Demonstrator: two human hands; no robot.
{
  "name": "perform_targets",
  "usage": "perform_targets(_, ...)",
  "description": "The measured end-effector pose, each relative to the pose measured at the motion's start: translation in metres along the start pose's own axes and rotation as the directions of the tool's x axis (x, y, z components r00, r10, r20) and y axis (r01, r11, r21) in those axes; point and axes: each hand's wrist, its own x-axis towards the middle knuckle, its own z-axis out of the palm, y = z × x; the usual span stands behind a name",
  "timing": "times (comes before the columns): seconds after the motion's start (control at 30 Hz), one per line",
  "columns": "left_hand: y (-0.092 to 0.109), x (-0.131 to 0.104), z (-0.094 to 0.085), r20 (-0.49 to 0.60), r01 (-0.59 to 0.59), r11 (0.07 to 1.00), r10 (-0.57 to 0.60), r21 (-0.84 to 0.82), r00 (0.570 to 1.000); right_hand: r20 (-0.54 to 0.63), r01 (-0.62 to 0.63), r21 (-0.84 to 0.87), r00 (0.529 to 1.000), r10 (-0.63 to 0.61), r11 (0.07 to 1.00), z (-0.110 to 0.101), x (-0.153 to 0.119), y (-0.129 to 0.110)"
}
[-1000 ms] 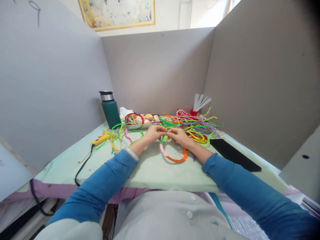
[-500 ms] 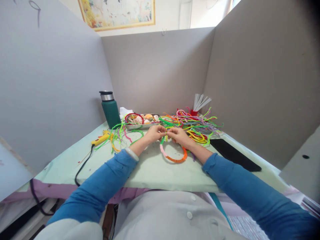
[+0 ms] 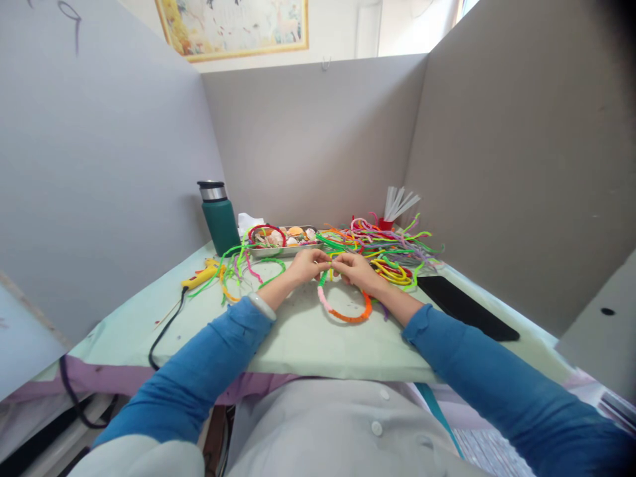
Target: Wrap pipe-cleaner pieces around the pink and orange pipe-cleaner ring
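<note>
A ring wound from pipe cleaners (image 3: 350, 318), with green, pink and orange stretches, hangs just above the table below my fingers. My left hand (image 3: 307, 266) pinches its far side near the green stretch. Close against it, my right hand (image 3: 354, 270) pinches the same far side, fingertips nearly touching the left ones. A short yellow end shows beneath the fingertips; the exact spot they grip is hidden. Behind my right hand lies a pile of loose pipe cleaners (image 3: 397, 242) in many colours.
A green bottle (image 3: 220, 222) stands back left, beside a metal tray (image 3: 271, 252) of shells. A yellow glue gun (image 3: 201, 274) with a black cord lies at left. White sticks (image 3: 397, 204) stand in a red cup; a black flat panel (image 3: 464, 308) lies at right. Grey partitions (image 3: 313, 146) enclose the table.
My fingertips have shifted very slightly at the ring's far side. Both hands still pinch it, and the ring hangs in about the same place.
</note>
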Motion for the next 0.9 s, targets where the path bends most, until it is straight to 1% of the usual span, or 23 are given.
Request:
perform_targets(0.17,-0.0003,-0.0003,-0.0012,0.012,0.007,0.999,-0.007,0.043,1.000,0.002,0.007,0.004,1.000,-0.007,1.000,-0.0003,-0.0004,-0.0006)
perform_targets(0.53,0.0002,-0.0015,-0.0020,0.038,0.030,0.999,-0.031,0.024,0.999,0.009,0.003,-0.013,1.000,-0.003,1.000,0.0006,0.0004,0.0021)
perform_targets(0.9,-0.0018,-0.0014,-0.0022,0.051,0.067,0.995,-0.071,0.070,0.996,-0.005,0.001,-0.057,1.000,-0.001,0.998,0.0011,-0.0006,-0.0022)
